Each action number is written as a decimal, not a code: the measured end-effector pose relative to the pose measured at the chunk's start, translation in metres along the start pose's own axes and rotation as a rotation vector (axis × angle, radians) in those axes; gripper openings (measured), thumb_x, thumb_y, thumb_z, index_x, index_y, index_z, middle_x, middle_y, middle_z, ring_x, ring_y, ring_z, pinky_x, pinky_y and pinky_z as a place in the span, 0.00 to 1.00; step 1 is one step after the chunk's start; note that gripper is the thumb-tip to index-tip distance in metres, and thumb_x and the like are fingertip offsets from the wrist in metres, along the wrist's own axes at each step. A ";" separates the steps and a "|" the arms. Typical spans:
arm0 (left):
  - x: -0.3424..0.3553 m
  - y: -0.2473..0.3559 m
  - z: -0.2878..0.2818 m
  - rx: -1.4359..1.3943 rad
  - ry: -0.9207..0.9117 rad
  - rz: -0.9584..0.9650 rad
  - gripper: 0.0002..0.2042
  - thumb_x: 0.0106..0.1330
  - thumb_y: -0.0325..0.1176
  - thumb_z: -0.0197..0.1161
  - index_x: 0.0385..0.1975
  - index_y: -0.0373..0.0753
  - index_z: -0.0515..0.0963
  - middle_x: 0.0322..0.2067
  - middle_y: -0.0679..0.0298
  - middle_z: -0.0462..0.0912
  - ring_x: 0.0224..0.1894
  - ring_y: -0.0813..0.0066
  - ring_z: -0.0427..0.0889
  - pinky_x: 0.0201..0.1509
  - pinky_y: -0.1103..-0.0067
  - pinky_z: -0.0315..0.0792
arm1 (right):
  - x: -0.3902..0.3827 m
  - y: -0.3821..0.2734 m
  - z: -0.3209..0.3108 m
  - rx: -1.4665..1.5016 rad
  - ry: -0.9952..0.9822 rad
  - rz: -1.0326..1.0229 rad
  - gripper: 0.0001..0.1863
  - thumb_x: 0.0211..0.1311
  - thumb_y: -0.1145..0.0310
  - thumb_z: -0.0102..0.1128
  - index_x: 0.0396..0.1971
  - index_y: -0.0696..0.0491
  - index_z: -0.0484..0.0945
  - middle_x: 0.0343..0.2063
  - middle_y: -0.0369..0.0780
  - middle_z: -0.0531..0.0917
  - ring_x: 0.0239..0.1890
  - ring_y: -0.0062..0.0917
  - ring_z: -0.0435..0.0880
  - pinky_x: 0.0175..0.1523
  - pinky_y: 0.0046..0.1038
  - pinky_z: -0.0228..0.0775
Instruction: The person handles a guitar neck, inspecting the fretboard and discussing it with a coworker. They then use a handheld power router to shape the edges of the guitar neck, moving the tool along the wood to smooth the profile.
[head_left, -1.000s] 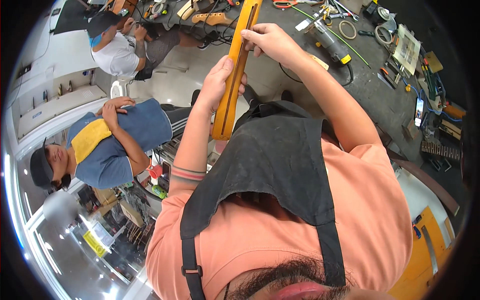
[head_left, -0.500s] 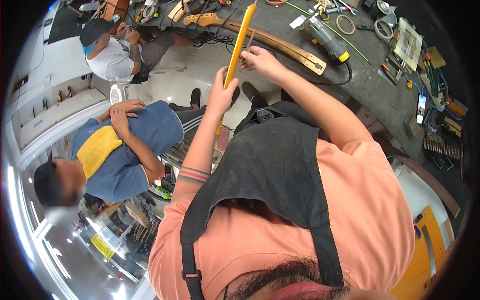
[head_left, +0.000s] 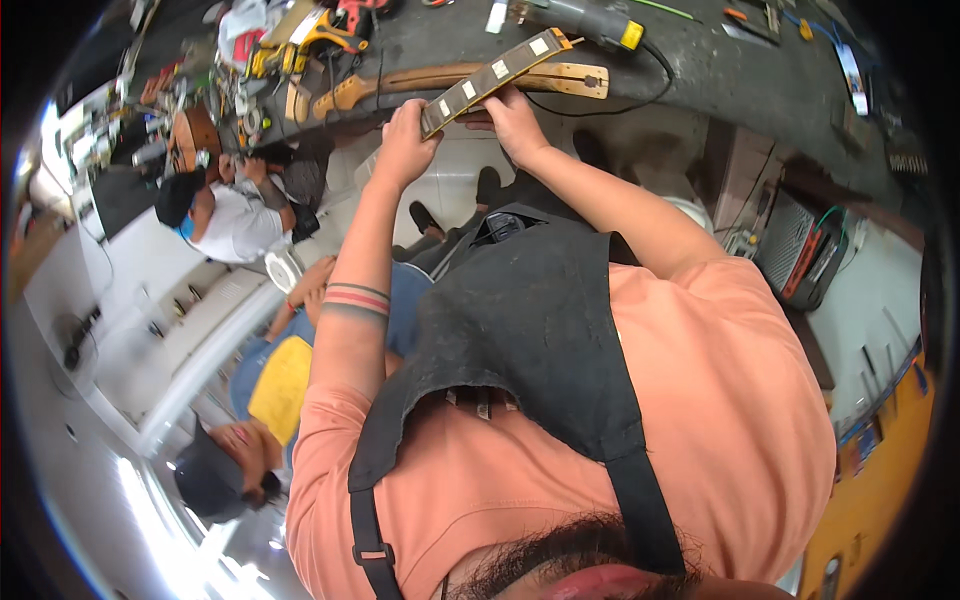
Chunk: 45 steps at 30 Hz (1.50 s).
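A guitar fretboard (head_left: pixel 484 85) with pale block inlays and a yellowish edge slants up to the right over the bench edge, its inlaid face showing. My left hand (head_left: pixel 406 142) grips its lower left end, fingers wrapped round the edge. Against the underside, near its middle, is my right hand (head_left: pixel 516 125); the board hides most of its fingers. A thin brown tip (head_left: pixel 576 41) sticks out past the board's far end; I cannot tell what it joins. Just behind lies a wooden guitar neck (head_left: pixel 346 97) with a headstock, flat on the bench.
On the dark workbench (head_left: pixel 690 70) lie a grey power tool (head_left: pixel 580 22) with a trailing black cord (head_left: pixel 668 85) and a yellow drill (head_left: pixel 290 62). Two people are on my left, one in a white shirt (head_left: pixel 235 225), one with a yellow cloth (head_left: pixel 281 385).
The fretboard has turned from edge-on to face showing and tilted down to the right. My right hand has gone from a thin brown strip beside it to underneath. The view has shifted.
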<state>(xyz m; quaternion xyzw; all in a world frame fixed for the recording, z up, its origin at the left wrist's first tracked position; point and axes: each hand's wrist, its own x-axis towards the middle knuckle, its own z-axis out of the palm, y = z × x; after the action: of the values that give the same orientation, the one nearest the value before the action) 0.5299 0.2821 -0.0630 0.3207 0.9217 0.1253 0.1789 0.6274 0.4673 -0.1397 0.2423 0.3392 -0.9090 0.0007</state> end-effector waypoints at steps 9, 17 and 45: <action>0.096 0.010 -0.014 0.193 -0.223 0.488 0.28 0.62 0.34 0.76 0.59 0.34 0.72 0.52 0.46 0.82 0.57 0.40 0.80 0.62 0.58 0.75 | 0.007 0.021 -0.016 0.257 0.375 -0.194 0.20 0.81 0.64 0.47 0.51 0.69 0.78 0.44 0.51 0.90 0.37 0.40 0.95 0.38 0.33 0.90; 0.127 0.008 0.012 0.205 -0.249 0.665 0.30 0.63 0.40 0.79 0.58 0.33 0.73 0.50 0.44 0.82 0.55 0.40 0.82 0.60 0.58 0.76 | 0.021 0.054 -0.025 0.227 0.627 -0.375 0.23 0.78 0.60 0.55 0.32 0.68 0.83 0.29 0.50 0.91 0.30 0.37 0.95 0.30 0.30 0.84; 0.139 -0.003 0.031 0.234 -0.306 0.793 0.38 0.62 0.49 0.83 0.59 0.28 0.69 0.49 0.42 0.80 0.51 0.43 0.82 0.60 0.62 0.75 | 0.015 0.049 -0.044 -0.077 0.857 -0.319 0.17 0.63 0.55 0.65 0.26 0.53 0.88 0.22 0.36 0.91 0.26 0.23 0.94 0.36 0.28 0.83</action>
<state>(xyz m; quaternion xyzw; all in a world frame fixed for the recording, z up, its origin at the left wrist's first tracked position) 0.4391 0.3720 -0.1267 0.6825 0.6981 0.0301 0.2141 0.6418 0.4591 -0.2059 0.5408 0.3754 -0.7024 -0.2708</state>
